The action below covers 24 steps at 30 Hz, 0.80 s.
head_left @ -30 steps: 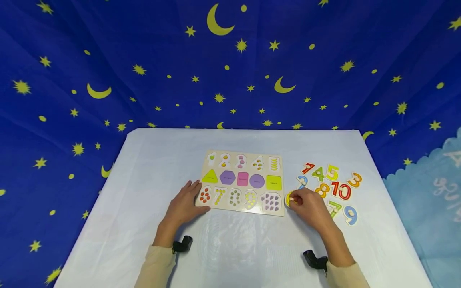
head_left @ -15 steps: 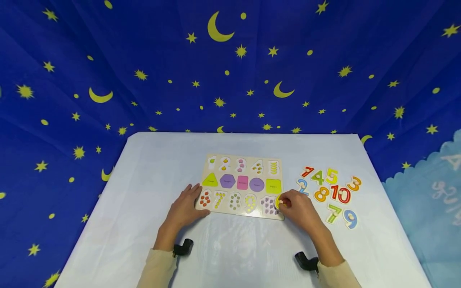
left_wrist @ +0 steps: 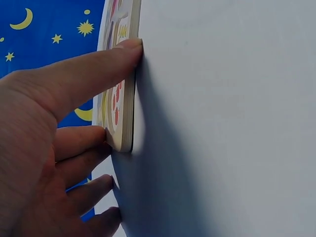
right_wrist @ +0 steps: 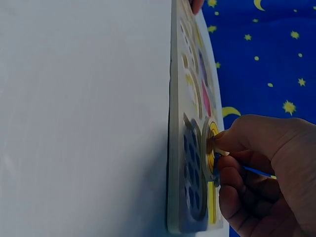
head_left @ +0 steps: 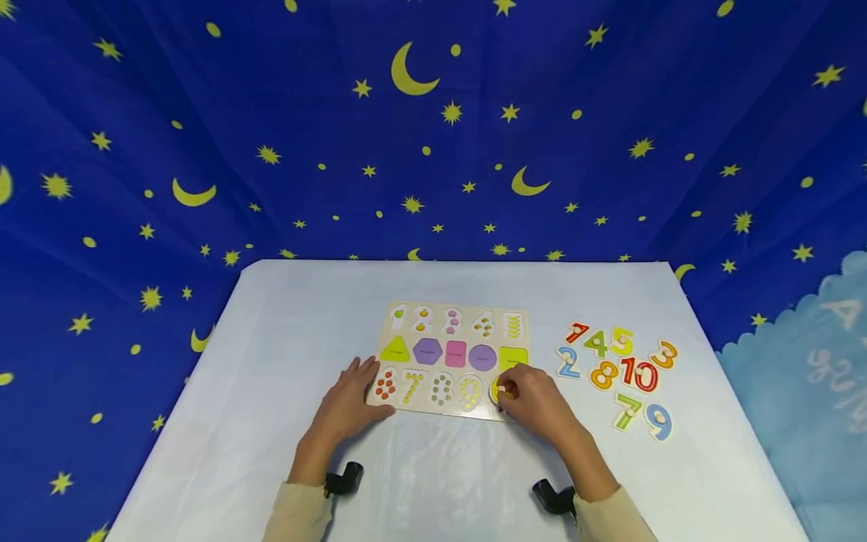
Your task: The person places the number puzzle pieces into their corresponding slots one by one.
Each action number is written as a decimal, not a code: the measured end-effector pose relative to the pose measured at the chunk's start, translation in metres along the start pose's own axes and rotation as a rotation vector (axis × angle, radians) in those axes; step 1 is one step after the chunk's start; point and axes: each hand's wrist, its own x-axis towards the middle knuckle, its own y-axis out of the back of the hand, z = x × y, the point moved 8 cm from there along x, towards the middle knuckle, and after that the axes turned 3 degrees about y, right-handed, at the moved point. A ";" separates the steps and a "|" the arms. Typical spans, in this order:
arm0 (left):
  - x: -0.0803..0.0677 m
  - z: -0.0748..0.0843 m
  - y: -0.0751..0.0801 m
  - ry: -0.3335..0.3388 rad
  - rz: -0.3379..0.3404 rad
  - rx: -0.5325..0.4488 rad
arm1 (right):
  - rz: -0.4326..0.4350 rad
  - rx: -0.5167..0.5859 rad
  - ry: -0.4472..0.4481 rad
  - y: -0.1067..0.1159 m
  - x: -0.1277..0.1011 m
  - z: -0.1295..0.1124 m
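A wooden number puzzle board with fruit-picture recesses and a middle row of coloured shapes lies on the white table. My left hand rests at its near left corner. In the left wrist view, the thumb lies along the near edge and the index fingertip touches the side. My right hand pinches the small knob of a yellow number piece between thumb and fingers. That piece is held over the board's lower right recess, partly covering the grape pictures; the fingers hide much of it in the head view.
Several loose knobbed number pieces lie right of the board, among them a red 10, a blue 2, an orange 8 and a blue 9. A dark blue star-and-moon cloth hangs behind the table.
My right hand has carried the yellow number piece leftward from beside the board to over its lower right recess. My left hand has stayed at the board's corner. The head view has tilted up slightly.
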 end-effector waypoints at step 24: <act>0.001 -0.003 0.000 0.004 -0.021 -0.006 | 0.006 -0.003 0.145 -0.020 0.027 -0.037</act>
